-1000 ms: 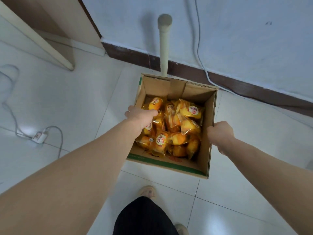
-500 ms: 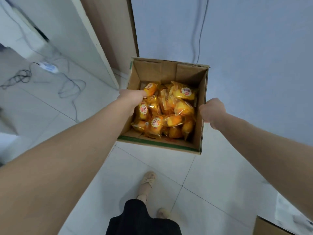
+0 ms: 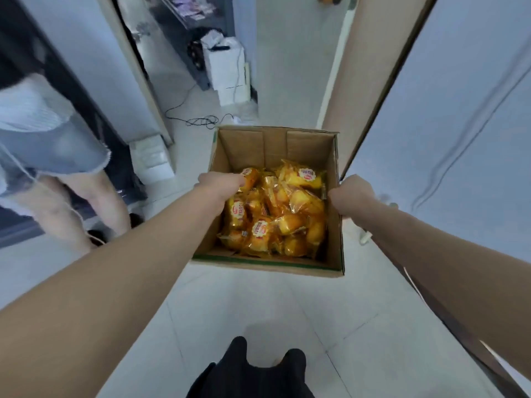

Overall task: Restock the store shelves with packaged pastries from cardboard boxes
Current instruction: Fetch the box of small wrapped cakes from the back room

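Note:
I carry an open cardboard box in front of me, lifted above the floor. Several yellow-wrapped pastries with red-and-white labels fill its bottom. My left hand grips the box's left wall, fingers curled over the rim inside. On the other side, my right hand is closed on the right wall. The fingertips of both hands are hidden by the cardboard.
A person in a denim skirt stands close on the left. Ahead is a doorway with a brown door frame on the right. White boxes and black cables lie on the floor beyond. A pale wall runs along the right.
The box has been lifted off the floor and carried around toward a doorway. The pipe and baseboard are gone from view; a standing person and a corridor have appeared. Both grips are unchanged.

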{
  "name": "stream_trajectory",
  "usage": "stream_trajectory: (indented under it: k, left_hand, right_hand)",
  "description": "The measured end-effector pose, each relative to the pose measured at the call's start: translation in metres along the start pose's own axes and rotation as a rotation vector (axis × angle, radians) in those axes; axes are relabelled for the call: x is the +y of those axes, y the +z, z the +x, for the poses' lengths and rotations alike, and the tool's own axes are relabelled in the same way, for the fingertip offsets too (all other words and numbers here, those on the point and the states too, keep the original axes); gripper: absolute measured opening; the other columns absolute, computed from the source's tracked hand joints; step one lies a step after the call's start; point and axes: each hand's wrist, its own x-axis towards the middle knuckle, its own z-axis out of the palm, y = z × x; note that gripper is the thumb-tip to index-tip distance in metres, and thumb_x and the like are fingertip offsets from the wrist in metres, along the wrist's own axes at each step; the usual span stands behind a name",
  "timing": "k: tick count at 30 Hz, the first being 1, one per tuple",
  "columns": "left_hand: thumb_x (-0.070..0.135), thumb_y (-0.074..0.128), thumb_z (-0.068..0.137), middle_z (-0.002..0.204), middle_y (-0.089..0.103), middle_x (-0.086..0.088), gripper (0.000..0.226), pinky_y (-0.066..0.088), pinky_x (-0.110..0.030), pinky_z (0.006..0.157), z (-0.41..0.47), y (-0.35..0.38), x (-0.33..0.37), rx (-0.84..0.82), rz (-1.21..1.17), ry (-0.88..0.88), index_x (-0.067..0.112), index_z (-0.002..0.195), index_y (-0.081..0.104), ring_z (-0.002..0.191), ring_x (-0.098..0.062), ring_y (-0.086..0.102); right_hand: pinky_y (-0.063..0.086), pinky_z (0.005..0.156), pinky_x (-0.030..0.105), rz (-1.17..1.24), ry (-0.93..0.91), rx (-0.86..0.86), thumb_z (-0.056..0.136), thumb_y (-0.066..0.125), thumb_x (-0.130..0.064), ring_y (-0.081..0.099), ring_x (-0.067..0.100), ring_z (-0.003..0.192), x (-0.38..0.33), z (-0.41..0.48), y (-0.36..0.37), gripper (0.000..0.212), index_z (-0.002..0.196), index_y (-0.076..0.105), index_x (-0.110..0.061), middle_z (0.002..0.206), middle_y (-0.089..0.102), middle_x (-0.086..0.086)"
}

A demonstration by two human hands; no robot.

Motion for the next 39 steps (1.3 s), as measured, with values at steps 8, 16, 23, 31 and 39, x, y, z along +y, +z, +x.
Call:
stream_trajectory:
  k: [8,16,23,31,39]
  left_hand:
    - [0.028,0.068,0.079,0.133,0.049,-0.011,0.064,0.039,-0.028,0.085,-0.040,-0.232,-0.131,0.272,-0.107,-0.157,0.001,0.133,0.046,0.122,-0.030,0.048]
    - [0.035,0.064,0.085,0.132,0.051,-0.011,0.059,0.044,-0.039,0.095,-0.125,-0.453,-0.291,0.631,-0.350,-0.377,0.011,0.135,0.044,0.121,-0.029,0.049]
    - [0.039,0.068,0.077,0.133,0.048,-0.014,0.077,0.045,-0.042,0.099,-0.181,-0.586,-0.403,0.903,-0.539,-0.557,0.006,0.139,0.036,0.121,-0.032,0.048]
    - [0.037,0.065,0.082,0.132,0.049,-0.014,0.070,0.045,-0.039,0.091,-0.191,-0.704,-0.491,1.100,-0.746,-0.718,0.007,0.139,0.038,0.119,-0.031,0.050]
    - [0.031,0.061,0.088,0.137,0.043,-0.013,0.063,0.042,-0.037,0.093,-0.217,-0.813,-0.564,1.260,-0.992,-0.816,0.007,0.140,0.036,0.124,-0.029,0.045]
  right_hand:
    - [0.055,0.060,0.037,-0.263,-0.368,-0.147,0.085,0.051,-0.005,0.067,0.037,0.077,-0.172,-0.118,0.150,0.014,0.071,0.054,-0.003,0.080,0.062,0.018]
    - [0.052,0.052,0.030,-0.334,-0.709,-0.426,0.085,0.055,-0.010,0.063,0.030,0.070,-0.311,-0.273,0.346,0.011,0.087,0.062,-0.002,0.083,0.063,0.015]
    - [0.041,0.052,0.025,-0.483,-0.966,-0.591,0.089,0.056,-0.015,0.059,0.030,0.076,-0.407,-0.394,0.486,0.021,0.071,0.051,-0.006,0.081,0.057,0.013]
    - [0.032,0.042,0.022,-0.644,-1.234,-0.758,0.091,0.052,-0.015,0.055,0.022,0.063,-0.511,-0.503,0.637,0.028,0.063,0.049,-0.008,0.066,0.053,0.007]
    - [0.033,0.044,0.022,-0.730,-1.442,-0.922,0.089,0.052,-0.011,0.049,0.022,0.063,-0.597,-0.629,0.774,0.025,0.065,0.045,-0.010,0.073,0.051,0.009]
